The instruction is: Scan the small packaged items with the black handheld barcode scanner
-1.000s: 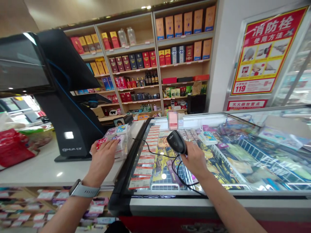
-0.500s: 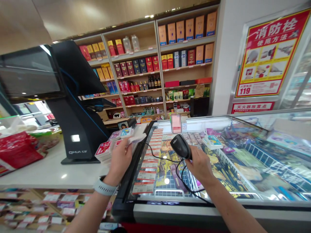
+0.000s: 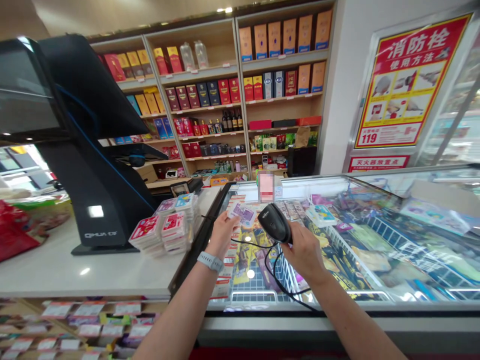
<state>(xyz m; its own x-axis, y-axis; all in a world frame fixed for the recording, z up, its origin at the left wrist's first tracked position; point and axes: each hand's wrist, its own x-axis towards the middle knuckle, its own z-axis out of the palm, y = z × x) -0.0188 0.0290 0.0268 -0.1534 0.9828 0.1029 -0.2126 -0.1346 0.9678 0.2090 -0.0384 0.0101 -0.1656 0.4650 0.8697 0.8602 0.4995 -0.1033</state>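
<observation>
My left hand (image 3: 225, 232) pinches a flat, clear-edged packet with purple print (image 3: 243, 214) by its left edge, over the freezer's glass top. My right hand (image 3: 305, 252) is wrapped round the handle of a black barcode scanner (image 3: 275, 223). The scanner's head points toward the packet, a short way to its right. From the scanner a black cable (image 3: 267, 262) loops over the glass. Left of my left hand, stacks of similar flat packets (image 3: 174, 227) with red, purple and blue labels stand on the white counter. A blue-labelled packet (image 3: 323, 214) lies on the glass beyond my right hand.
The chest freezer (image 3: 285, 324) holds wire baskets of bagged food under glass, with price labels (image 3: 221, 290) along its left side. A black checkout terminal (image 3: 97, 190) stands on the counter (image 3: 123, 272). Shelves of boxed goods (image 3: 219, 95) line the back wall.
My left hand has moved right from the packet stacks to over the freezer, with a purple-printed packet in it. The scanner stays in my right hand; the view has shifted slightly.
</observation>
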